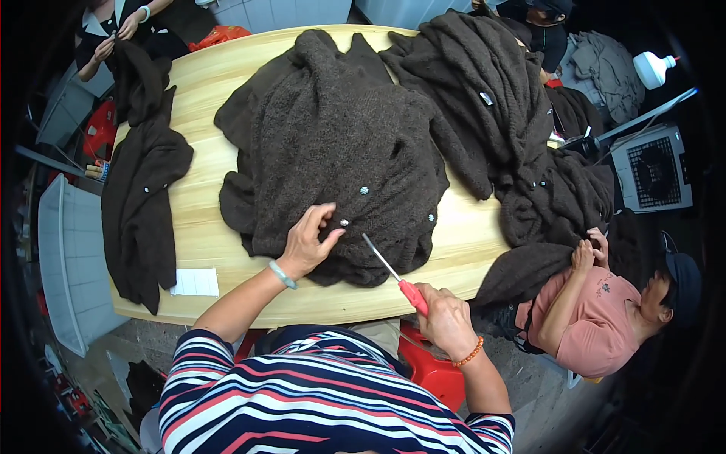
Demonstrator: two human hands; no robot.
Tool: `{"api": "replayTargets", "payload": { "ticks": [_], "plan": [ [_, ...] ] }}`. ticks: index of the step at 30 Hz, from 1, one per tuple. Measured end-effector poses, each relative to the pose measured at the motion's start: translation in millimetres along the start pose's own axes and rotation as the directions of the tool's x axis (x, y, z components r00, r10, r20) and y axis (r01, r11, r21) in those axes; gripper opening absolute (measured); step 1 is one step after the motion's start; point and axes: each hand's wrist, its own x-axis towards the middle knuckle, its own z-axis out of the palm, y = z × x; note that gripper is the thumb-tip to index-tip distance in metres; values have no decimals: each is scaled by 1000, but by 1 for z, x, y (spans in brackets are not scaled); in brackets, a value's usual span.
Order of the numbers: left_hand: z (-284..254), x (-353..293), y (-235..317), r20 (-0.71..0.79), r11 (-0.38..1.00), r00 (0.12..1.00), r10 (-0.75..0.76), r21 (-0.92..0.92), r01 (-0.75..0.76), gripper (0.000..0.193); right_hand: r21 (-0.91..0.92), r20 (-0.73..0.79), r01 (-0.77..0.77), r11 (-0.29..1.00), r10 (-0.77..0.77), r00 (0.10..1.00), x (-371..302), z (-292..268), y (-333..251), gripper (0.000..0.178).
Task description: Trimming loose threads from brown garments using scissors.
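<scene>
Head: dark-brown knit garment (333, 136), fuzzy, rumpled; shiny buttons (364, 191).

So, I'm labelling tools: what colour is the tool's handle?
The handle is red, clearest in the head view.

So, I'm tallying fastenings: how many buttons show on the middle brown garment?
3: one button by the left hand, another farther up, one farther right. The garment may hide more.

Wooden table (198, 136), red stool (432, 372) — grey floor (523, 401)
</scene>
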Motion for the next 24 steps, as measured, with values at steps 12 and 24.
{"api": "replayTargets", "payload": {
  "ticks": [12,24],
  "plan": [
    [22,17,-45,197,926,956,-217,-269,265,19,34,76,-38,999,35,996,5,-18,-4,21],
    [11,66,-33,231,998,972,-30,-38,39,8,49,-2,-82,995,82,997,9,-25,-2,20]
  ]
}}
